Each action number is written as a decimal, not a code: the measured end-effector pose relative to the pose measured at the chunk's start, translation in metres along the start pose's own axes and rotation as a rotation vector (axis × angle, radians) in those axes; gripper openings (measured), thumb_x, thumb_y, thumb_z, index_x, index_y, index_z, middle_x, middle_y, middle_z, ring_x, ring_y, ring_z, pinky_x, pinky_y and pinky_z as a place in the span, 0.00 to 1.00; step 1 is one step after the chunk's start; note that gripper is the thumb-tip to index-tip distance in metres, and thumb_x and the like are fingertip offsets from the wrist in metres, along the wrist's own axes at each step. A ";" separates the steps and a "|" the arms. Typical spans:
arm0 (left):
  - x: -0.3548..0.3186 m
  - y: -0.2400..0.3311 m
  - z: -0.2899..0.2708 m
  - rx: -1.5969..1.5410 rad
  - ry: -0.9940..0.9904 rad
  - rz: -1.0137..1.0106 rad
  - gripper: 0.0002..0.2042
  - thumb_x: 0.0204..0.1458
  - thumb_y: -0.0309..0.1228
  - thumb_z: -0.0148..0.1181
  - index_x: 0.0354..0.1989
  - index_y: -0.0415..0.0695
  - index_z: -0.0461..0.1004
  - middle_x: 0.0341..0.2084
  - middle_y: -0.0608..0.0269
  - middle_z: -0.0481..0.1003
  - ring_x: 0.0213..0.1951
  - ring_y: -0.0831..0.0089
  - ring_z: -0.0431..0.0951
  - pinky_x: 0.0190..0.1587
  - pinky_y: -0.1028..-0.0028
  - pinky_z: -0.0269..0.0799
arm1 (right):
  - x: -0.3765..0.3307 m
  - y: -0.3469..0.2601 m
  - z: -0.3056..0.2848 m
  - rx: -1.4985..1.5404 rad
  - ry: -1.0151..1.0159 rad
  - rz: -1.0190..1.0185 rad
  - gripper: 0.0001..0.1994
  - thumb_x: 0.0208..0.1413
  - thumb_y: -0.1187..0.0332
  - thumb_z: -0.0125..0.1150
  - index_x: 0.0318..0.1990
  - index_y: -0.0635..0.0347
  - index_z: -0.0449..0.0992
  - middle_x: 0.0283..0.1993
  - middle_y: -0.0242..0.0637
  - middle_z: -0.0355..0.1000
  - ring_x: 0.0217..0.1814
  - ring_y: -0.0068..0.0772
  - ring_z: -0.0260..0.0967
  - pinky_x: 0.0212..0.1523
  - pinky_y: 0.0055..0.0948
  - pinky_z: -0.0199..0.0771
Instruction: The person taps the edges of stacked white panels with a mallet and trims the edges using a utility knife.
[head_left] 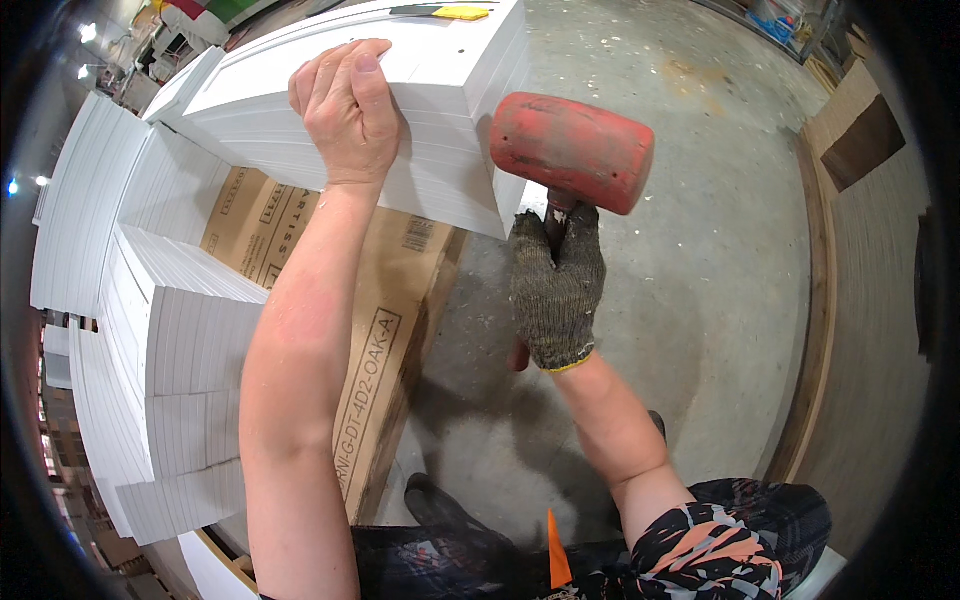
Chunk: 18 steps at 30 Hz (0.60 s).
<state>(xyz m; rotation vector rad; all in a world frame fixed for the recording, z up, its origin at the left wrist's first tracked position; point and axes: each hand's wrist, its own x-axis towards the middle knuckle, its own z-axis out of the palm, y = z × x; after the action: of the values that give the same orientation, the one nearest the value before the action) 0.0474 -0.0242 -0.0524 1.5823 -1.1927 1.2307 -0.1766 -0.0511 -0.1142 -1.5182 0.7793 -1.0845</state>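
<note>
My left hand [345, 105] is bare and rests, fingers curled, on the top edge of a tall stack of white panels [440, 150], pressing against its side. My right hand [557, 285], in a grey knitted glove, grips the handle of a red rubber mallet [572, 150]. The mallet's head hangs right beside the stack's near corner, close to touching it.
More stacks of white panels [170, 330] stand at the left, stepped in height. A flat brown cardboard box [380, 300] lies under them on the concrete floor [700, 250]. Wooden boards [860, 140] lean at the right. My dark shoe [430, 500] shows below.
</note>
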 end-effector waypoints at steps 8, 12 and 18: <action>-0.001 0.002 -0.001 -0.014 -0.014 -0.009 0.20 0.66 0.40 0.41 0.36 0.46 0.83 0.37 0.66 0.82 0.48 0.67 0.74 0.58 0.67 0.58 | 0.004 0.007 -0.002 -0.043 -0.031 0.061 0.12 0.57 0.71 0.60 0.46 0.64 0.68 0.29 0.46 0.75 0.29 0.43 0.74 0.34 0.38 0.72; 0.000 0.007 -0.005 0.005 -0.075 -0.041 0.23 0.68 0.41 0.37 0.39 0.46 0.83 0.40 0.62 0.81 0.50 0.64 0.73 0.59 0.67 0.59 | 0.010 -0.001 -0.004 0.070 0.029 0.048 0.12 0.57 0.72 0.61 0.46 0.63 0.68 0.27 0.43 0.73 0.26 0.37 0.70 0.33 0.36 0.71; 0.001 0.006 0.000 -0.044 0.003 -0.018 0.18 0.65 0.38 0.43 0.35 0.46 0.82 0.35 0.68 0.82 0.46 0.70 0.74 0.58 0.67 0.57 | 0.026 -0.028 0.002 0.071 0.018 -0.068 0.11 0.57 0.73 0.60 0.45 0.63 0.67 0.26 0.42 0.71 0.26 0.34 0.69 0.33 0.35 0.71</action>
<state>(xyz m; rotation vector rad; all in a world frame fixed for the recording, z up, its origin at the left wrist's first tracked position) 0.0417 -0.0258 -0.0513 1.5551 -1.1930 1.1867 -0.1668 -0.0679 -0.0813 -1.4865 0.6982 -1.1657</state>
